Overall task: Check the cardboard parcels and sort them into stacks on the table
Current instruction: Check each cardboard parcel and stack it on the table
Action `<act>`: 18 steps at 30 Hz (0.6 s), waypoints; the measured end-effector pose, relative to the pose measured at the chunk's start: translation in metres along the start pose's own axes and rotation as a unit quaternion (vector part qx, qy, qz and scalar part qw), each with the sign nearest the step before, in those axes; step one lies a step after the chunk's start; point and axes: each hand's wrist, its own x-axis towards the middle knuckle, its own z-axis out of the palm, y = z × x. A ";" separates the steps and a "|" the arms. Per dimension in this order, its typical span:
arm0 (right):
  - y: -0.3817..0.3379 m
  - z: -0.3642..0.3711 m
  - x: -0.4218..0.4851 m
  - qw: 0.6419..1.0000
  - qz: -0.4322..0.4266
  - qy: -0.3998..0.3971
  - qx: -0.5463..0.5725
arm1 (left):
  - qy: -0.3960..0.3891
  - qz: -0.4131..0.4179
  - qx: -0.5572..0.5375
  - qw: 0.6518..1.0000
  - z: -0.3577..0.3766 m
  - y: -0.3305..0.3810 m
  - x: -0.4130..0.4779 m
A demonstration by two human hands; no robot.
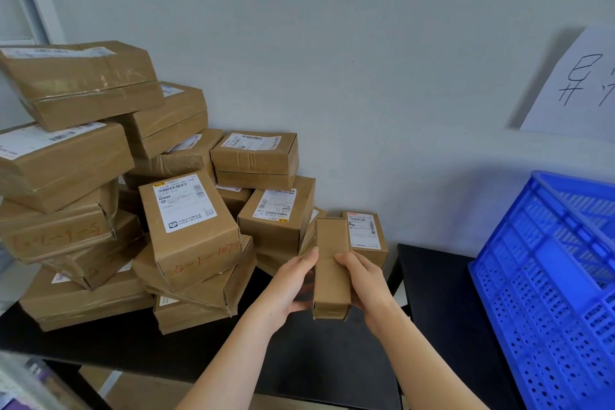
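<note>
1. narrow parcel is held above the black table, just in front of the pile of cardboard parcels; left hand and right hand grip its opposite long sides
2. labelled parcel bears orange handwriting "4-1-1075"; its white label shows "t045"; the finer print is unreadable
3. paper sheet on the wall carries handwritten strokes, cut off by the frame edge; blue crate is likewise cut off at right
</note>
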 end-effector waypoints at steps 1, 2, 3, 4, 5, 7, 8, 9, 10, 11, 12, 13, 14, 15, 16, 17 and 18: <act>0.000 0.000 0.000 1.000 -0.004 -0.002 -0.002 | -0.004 -0.005 -0.005 1.000 0.000 -0.001 0.001; -0.001 -0.001 0.000 1.000 -0.008 -0.003 -0.005 | -0.008 -0.009 -0.010 1.000 -0.001 -0.002 0.001; -0.001 -0.001 0.000 1.000 -0.012 -0.005 -0.008 | -0.010 -0.011 -0.015 1.000 -0.001 -0.003 0.001; -0.002 -0.001 0.000 1.000 -0.017 -0.007 -0.010 | -0.012 -0.012 -0.016 1.000 -0.001 -0.003 0.001; -0.002 -0.002 0.000 1.000 -0.021 -0.008 -0.011 | -0.013 -0.013 -0.015 1.000 -0.001 -0.003 0.001; -0.002 -0.002 0.000 1.000 -0.025 -0.008 -0.011 | -0.015 -0.014 -0.012 1.000 -0.001 -0.002 0.002; -0.002 -0.002 0.000 1.000 -0.026 -0.008 -0.011 | -0.016 -0.015 -0.012 1.000 0.000 -0.002 0.003; -0.002 -0.002 0.000 1.000 -0.026 -0.008 -0.010 | -0.016 -0.017 -0.012 1.000 0.000 -0.001 0.003; -0.003 -0.002 0.000 1.000 -0.024 -0.010 -0.010 | -0.015 -0.020 -0.016 1.000 -0.001 -0.001 0.003; -0.003 -0.001 0.000 1.000 -0.020 -0.014 -0.011 | -0.014 -0.023 -0.023 0.999 -0.001 -0.001 0.003; -0.004 -0.001 0.000 1.000 -0.013 -0.019 -0.011 | -0.014 -0.026 -0.031 0.999 -0.002 -0.001 0.003; -0.005 -0.002 0.001 1.000 -0.005 -0.024 -0.011 | -0.014 -0.029 -0.037 0.999 -0.002 -0.002 0.003; -0.006 -0.002 0.001 1.000 0.003 -0.028 -0.011 | -0.015 -0.032 -0.041 0.999 -0.003 -0.002 0.003; -0.007 -0.002 0.001 0.999 0.008 -0.031 -0.013 | -0.018 -0.035 -0.042 0.998 -0.003 -0.003 0.003; -0.007 -0.002 0.002 0.999 0.012 -0.030 -0.014 | -0.024 -0.037 -0.041 0.998 -0.004 -0.003 0.003; -0.007 -0.002 0.002 0.999 0.015 -0.027 -0.013 | -0.031 -0.037 -0.037 0.998 -0.004 -0.003 0.003; -0.007 -0.002 0.003 1.000 0.017 -0.022 -0.012 | -0.037 -0.037 -0.032 0.998 -0.004 -0.003 0.003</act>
